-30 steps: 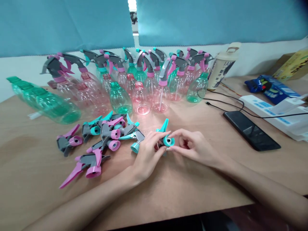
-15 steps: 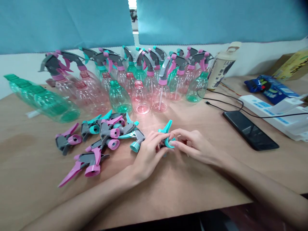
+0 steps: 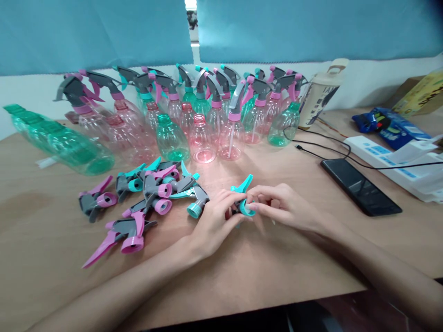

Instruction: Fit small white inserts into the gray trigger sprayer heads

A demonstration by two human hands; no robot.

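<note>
My left hand (image 3: 217, 220) is closed around a trigger spray head (image 3: 244, 184) with a teal lever and a teal collar, held just above the table. The collar's open end faces me and to the right. At that opening my right hand (image 3: 285, 207) pinches with thumb and forefinger, the other fingers curled. Whatever lies between its fingertips is mostly hidden; a faint pale bit shows below them. Left of my left hand lies another teal and grey spray head (image 3: 197, 203). Beyond it is a loose pile of pink and teal spray heads (image 3: 152, 186).
Spray bottles (image 3: 232, 140) stand in rows at the back, some with heads, some open-necked. Green bottles (image 3: 72, 145) lean nested at left. To the right are a phone (image 3: 360, 186), a cable (image 3: 321, 133), a power strip (image 3: 377, 157), a blue packet (image 3: 394, 127) and a tumbler (image 3: 316, 99).
The spray head has shifted slightly right and its collar has turned a little more toward me. My right hand has moved slightly right with it, still at the collar.
</note>
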